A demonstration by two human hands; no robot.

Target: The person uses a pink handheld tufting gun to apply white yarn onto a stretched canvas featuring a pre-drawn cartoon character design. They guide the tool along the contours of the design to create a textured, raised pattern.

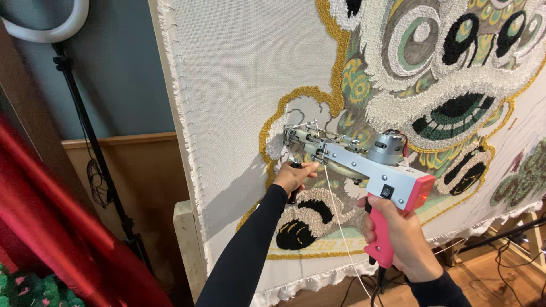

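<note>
- Pink-handled grey metal tufting gun [364, 165] lay with its long axis from lower right to upper left, needle tip touching the stretched beige backing cloth [239, 68].
- Right hand [401, 236] was clamped on the pink grip, at the gun's rear.
- Left hand [293, 176] was closed around the black front handle below the gun, nearer the cloth.
- One gun, two hands, one white yarn strand [338, 222] hanging under the gun.

Both arms are in snug black long sleeves of stretchy-looking fabric, plain with no markings, running right down to the wrists, where the bare left hand [294, 175] and right hand [401, 236] poke out.
</note>
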